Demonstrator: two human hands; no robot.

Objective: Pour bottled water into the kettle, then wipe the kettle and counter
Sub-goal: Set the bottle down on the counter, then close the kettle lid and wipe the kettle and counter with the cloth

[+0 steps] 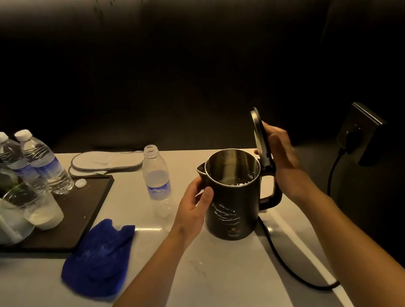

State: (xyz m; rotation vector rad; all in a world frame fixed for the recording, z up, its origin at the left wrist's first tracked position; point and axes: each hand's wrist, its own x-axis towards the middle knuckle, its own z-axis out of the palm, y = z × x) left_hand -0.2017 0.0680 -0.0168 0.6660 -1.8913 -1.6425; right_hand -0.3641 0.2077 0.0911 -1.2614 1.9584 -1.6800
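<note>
A dark electric kettle (232, 201) stands on the white counter (235, 274), its lid (259, 135) raised upright and water glinting inside. My left hand (196, 204) grips the kettle's left side below the spout. My right hand (281, 152) rests flat against the back of the raised lid. An uncapped, nearly empty water bottle (157, 178) stands just left of the kettle. A crumpled blue cloth (99, 259) lies on the counter at the front left.
A dark tray (83, 210) at the left carries two capped full bottles (37, 162), a loose white cap (80, 183), a cup and a glass. White slippers (108, 161) lie behind. The kettle's black cord (283, 259) runs over the counter's right edge toward a wall socket (358, 130).
</note>
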